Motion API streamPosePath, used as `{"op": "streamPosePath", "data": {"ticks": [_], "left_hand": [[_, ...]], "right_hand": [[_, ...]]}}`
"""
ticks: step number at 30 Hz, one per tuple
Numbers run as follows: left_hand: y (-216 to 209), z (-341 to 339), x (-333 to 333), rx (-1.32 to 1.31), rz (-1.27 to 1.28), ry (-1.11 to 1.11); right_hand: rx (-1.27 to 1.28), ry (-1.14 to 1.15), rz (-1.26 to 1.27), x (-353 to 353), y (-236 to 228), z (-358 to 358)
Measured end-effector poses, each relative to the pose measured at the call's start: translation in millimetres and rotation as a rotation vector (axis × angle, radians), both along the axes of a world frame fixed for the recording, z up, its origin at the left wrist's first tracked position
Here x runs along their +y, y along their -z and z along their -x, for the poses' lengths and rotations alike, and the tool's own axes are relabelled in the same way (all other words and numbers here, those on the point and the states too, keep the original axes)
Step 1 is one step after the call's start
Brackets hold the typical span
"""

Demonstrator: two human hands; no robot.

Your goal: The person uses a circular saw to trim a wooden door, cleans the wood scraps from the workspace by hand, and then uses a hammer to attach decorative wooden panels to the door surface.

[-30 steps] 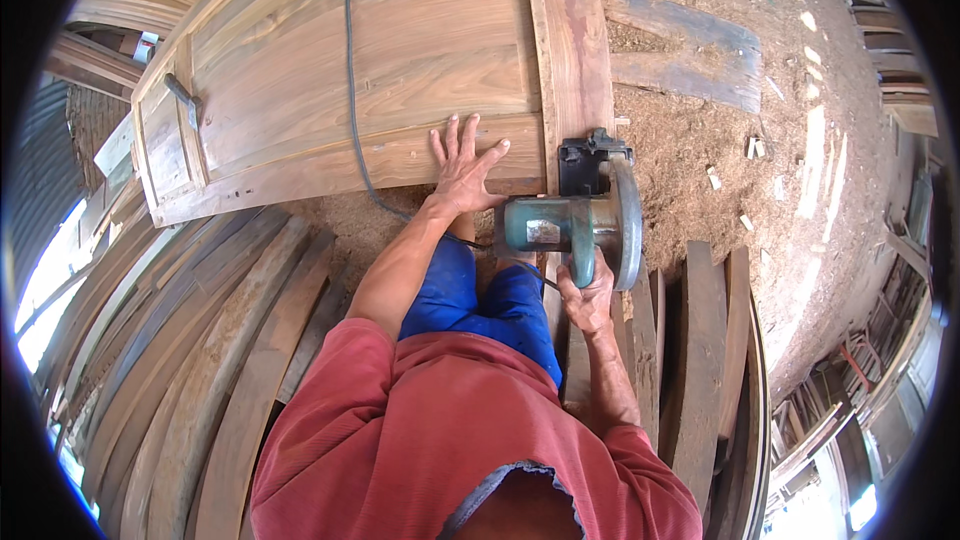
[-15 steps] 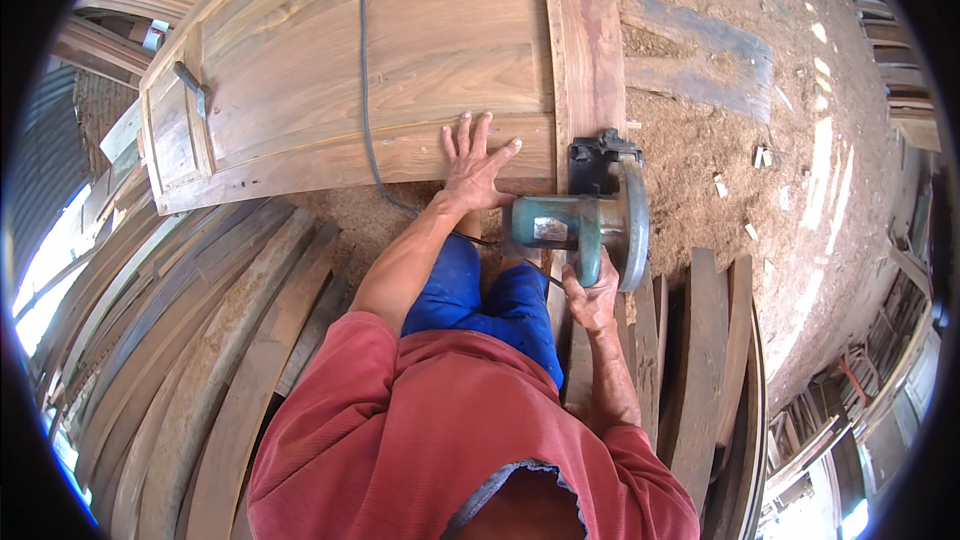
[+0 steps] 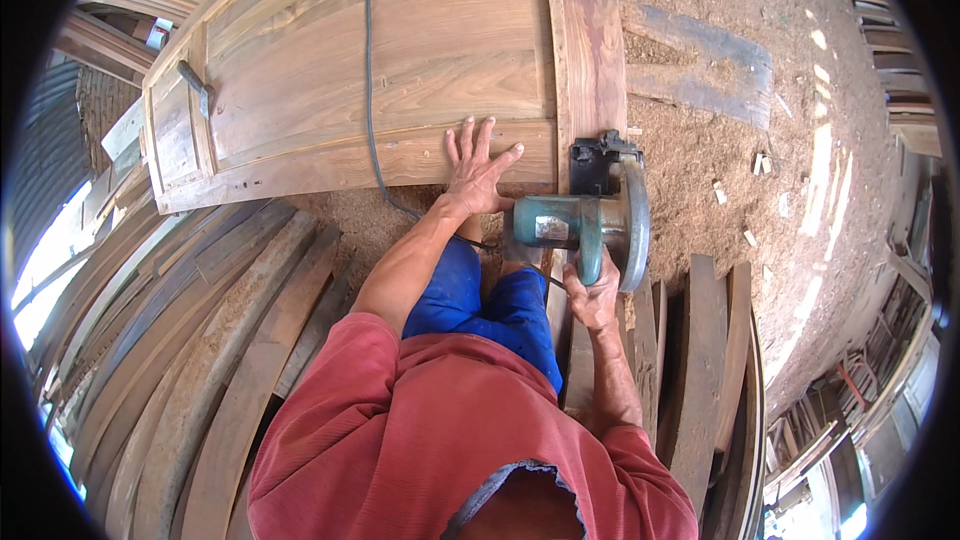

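Observation:
A large wooden door panel (image 3: 400,60) lies flat in front of me. My left hand (image 3: 478,168) presses flat, fingers spread, on its near rail. A teal circular saw (image 3: 580,220) sits at the panel's near right corner, on the end of the upright right stile (image 3: 590,70). My right hand (image 3: 592,295) grips the saw's handle from below. The saw's black cord (image 3: 368,90) runs across the panel and curls down past my left wrist. My blue-trousered knees are below the saw.
Stacked wooden planks (image 3: 180,340) lie to my left and more boards (image 3: 700,360) to my right. Sawdust-covered dirt ground (image 3: 740,170) spreads to the right of the panel. A dark hammer-like tool (image 3: 196,82) rests on the panel's left end.
The saw and my right hand have crept slightly forward along the stile's end; my left hand stays pressed on the rail.

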State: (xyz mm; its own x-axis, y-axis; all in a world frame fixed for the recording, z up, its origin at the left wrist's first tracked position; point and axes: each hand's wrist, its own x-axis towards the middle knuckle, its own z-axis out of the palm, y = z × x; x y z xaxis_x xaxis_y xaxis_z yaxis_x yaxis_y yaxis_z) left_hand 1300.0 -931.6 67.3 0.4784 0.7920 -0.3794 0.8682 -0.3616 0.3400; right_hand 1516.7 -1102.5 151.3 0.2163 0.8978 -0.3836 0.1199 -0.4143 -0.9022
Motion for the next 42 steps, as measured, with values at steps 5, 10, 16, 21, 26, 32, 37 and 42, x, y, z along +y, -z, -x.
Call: {"op": "streamPosePath", "data": {"ticks": [5,10,16,21,26,32,37,42], "left_hand": [[5.0,2.4,-1.2,-0.027,-0.025,0.003],[3.0,1.1,-0.3,0.005,-0.007,0.008],[7.5,2.7,-1.5,0.011,-0.002,0.013],[11.0,4.9,-3.1,-0.019,-0.04,0.017],[3.4,1.9,-0.9,0.018,-0.009,0.021],[1.3,1.6,-1.0,-0.013,-0.015,0.0],[0.1,-0.5,-1.2,-0.016,-0.022,0.023],[-6.8,-7.5,-1.7,0.058,-0.008,0.012]], "right_hand": [[0.01,-0.007,0.006,4.7,-1.2,-0.4],[0.006,0.002,-0.02,9.2,-3.0,0.1],[-0.01,0.0,-0.024,13.1,-4.2,0.2],[0.053,0.011,0.022,16.7,-8.6,0.9],[-0.026,0.006,-0.023,13.2,-1.6,-2.3],[0.009,0.048,0.076,-13.1,-14.6,-14.6],[-0.108,-0.02,0.112,-43.9,-46.2,-33.2],[-0.117,0.123,0.093,-55.4,-78.1,-43.4]]}}
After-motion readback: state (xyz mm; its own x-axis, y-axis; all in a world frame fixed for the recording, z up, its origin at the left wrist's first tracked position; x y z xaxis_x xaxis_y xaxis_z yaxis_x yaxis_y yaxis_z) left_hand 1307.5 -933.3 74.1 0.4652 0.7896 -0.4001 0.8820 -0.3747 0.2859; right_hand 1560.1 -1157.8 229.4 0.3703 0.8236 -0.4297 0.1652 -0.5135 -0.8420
